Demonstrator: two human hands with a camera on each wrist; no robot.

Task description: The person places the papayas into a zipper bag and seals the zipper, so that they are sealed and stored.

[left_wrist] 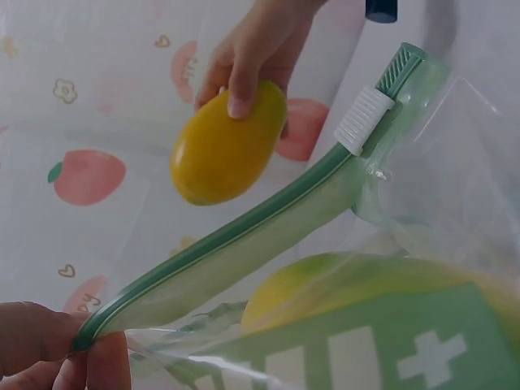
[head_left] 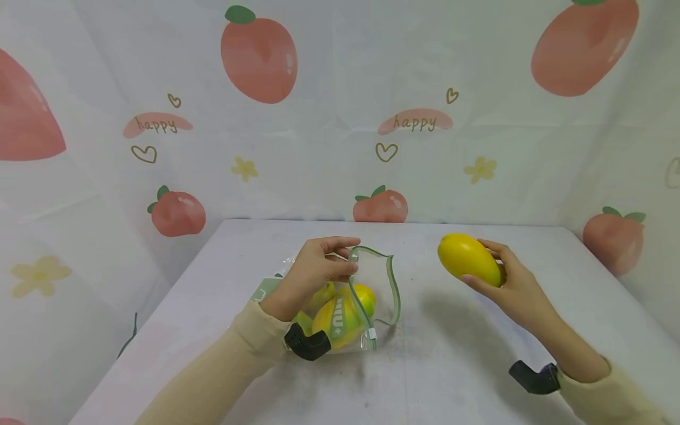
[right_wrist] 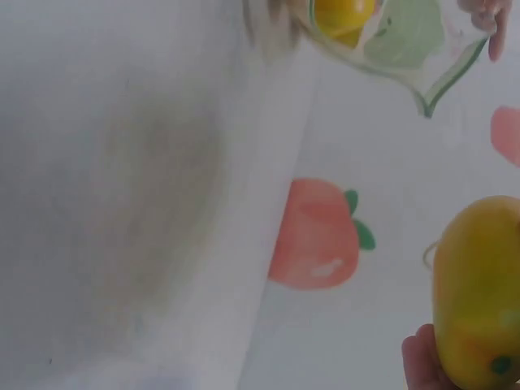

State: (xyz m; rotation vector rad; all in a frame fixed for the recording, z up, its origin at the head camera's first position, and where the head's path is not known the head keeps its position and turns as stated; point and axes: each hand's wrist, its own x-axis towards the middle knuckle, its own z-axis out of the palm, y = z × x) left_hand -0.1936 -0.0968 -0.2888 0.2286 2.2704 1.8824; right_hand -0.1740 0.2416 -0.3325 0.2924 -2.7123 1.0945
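My left hand (head_left: pixel 319 265) pinches the green-edged rim of a clear zip bag (head_left: pixel 382 324) whose mouth gapes to the right. Inside the bag lie yellow-green mangoes (head_left: pixel 345 319), partly covered by its printed green label. A white slider (left_wrist: pixel 363 120) sits near one end of the zip strip in the left wrist view. Off to the right, my right hand (head_left: pixel 523 292) holds a yellow mango (head_left: pixel 470 258) above the table, thumb on the near side and fingers behind. In the right wrist view this mango (right_wrist: pixel 479 292) shows its stem spot, and only some fingertips appear.
Both hands are over a white table (head_left: pixel 425 378). A pale cloth backdrop (head_left: pixel 329 153) printed with peaches, hearts and flowers rises behind and at the sides. Black wrist mounts (head_left: pixel 533 378) stick out from both sleeves. A thin dark cord (head_left: pixel 129 336) hangs by the left edge.
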